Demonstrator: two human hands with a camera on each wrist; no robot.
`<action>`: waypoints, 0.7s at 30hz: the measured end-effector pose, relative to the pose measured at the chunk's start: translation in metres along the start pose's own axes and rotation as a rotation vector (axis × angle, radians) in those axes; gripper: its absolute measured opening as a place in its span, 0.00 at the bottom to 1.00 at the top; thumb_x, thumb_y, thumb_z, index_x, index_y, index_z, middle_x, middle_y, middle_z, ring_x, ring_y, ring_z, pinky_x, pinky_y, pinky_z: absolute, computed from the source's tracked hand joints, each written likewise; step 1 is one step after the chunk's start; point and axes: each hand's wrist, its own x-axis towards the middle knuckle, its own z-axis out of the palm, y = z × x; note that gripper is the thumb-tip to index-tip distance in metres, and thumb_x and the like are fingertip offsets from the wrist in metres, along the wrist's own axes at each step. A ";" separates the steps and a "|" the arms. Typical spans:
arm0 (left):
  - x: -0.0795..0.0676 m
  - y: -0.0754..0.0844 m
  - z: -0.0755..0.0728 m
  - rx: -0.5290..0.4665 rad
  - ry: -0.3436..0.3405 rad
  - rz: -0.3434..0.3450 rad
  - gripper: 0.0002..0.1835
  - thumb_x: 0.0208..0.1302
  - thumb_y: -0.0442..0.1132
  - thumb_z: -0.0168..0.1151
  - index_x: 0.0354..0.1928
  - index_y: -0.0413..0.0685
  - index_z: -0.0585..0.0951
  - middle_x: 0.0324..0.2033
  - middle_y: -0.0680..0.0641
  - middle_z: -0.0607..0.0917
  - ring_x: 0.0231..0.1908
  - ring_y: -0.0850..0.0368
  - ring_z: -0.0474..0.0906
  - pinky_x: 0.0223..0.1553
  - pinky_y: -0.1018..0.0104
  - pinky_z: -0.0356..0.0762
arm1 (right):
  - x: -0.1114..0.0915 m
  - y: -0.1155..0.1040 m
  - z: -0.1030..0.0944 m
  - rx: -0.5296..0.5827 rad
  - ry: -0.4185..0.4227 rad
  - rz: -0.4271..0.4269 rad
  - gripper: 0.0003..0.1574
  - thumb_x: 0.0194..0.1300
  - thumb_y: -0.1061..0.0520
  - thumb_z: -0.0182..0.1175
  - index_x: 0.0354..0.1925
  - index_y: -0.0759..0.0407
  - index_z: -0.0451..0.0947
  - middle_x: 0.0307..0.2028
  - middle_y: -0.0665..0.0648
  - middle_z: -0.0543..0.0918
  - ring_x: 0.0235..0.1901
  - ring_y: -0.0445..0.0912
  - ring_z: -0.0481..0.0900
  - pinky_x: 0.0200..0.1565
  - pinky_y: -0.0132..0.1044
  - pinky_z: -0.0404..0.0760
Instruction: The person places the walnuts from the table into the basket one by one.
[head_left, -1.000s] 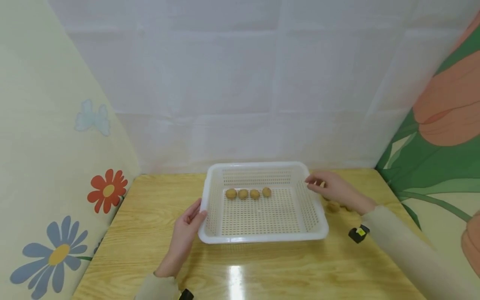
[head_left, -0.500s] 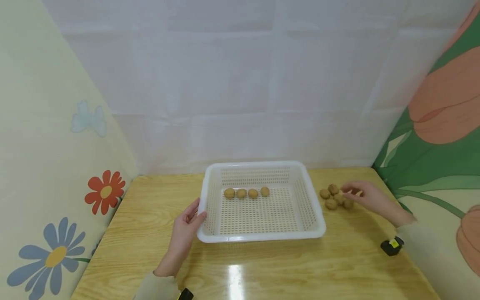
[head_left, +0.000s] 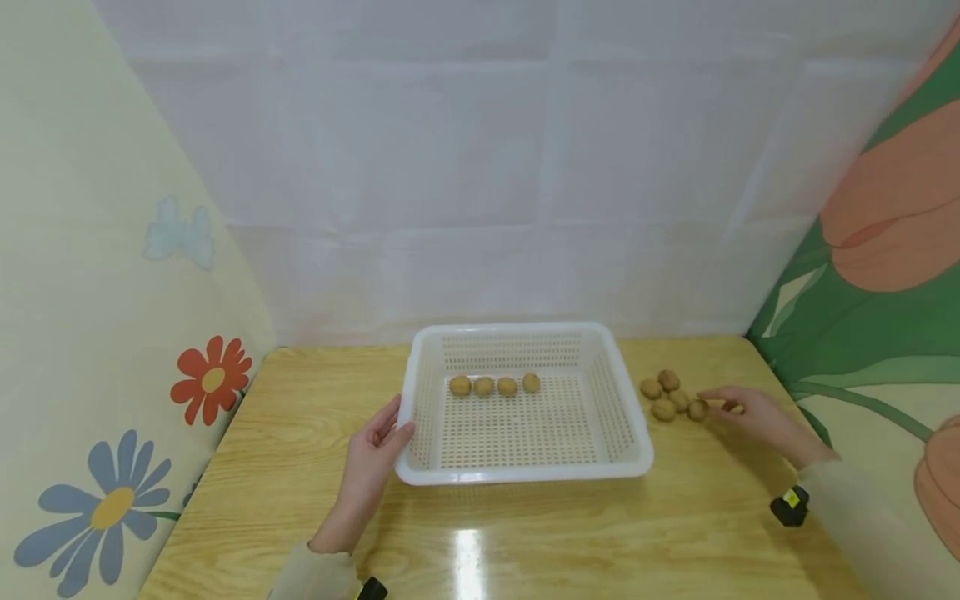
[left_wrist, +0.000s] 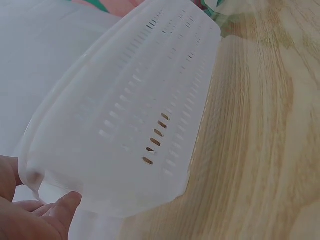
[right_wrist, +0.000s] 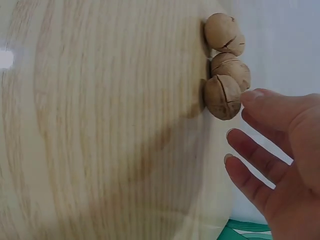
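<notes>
A white plastic basket [head_left: 525,477] with slotted walls stands on the table, four-sided and open-topped. Several walnuts [head_left: 507,387] lie in a row on its floor. My left hand [head_left: 367,454] grips the basket's left rim; in the left wrist view its thumb [left_wrist: 67,205] lies against the outer wall. Right of the basket, more walnuts [head_left: 678,401] sit in a loose cluster on the wood. My right hand [head_left: 761,421] is beside the nearest walnut [right_wrist: 222,97], fingers parted and loosely bent. Its thumb tip is at that walnut's edge; whether it touches, I cannot tell.
The wooden table [head_left: 570,542] runs back to a white cloth wall [head_left: 450,167]. Flower-printed panels stand at the left [head_left: 112,333] and right [head_left: 885,333]. A black strap device [head_left: 791,506] is on the right wrist.
My right hand has moved from over the basket's right rim to the walnut cluster, then slightly down toward its right-hand walnut. The left hand has kept its hold on the rim.
</notes>
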 end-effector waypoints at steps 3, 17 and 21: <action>0.000 -0.001 0.000 0.003 0.006 0.003 0.32 0.76 0.33 0.61 0.78 0.40 0.65 0.71 0.35 0.74 0.67 0.44 0.74 0.56 0.70 0.82 | 0.001 0.003 0.006 0.016 0.005 -0.011 0.20 0.70 0.65 0.65 0.58 0.71 0.81 0.52 0.71 0.85 0.38 0.49 0.82 0.31 0.35 0.80; 0.000 -0.004 0.001 -0.020 0.003 0.013 0.32 0.76 0.34 0.62 0.78 0.41 0.66 0.71 0.36 0.73 0.66 0.48 0.75 0.56 0.70 0.82 | 0.003 0.006 0.019 0.076 0.006 0.071 0.20 0.68 0.61 0.69 0.56 0.69 0.82 0.44 0.64 0.87 0.38 0.49 0.82 0.32 0.35 0.81; 0.001 -0.005 0.001 -0.030 0.001 0.009 0.32 0.76 0.34 0.61 0.78 0.41 0.66 0.72 0.36 0.73 0.67 0.48 0.75 0.56 0.70 0.81 | 0.003 0.007 0.023 0.095 0.002 0.088 0.20 0.68 0.59 0.70 0.55 0.69 0.82 0.44 0.64 0.87 0.39 0.51 0.82 0.31 0.35 0.81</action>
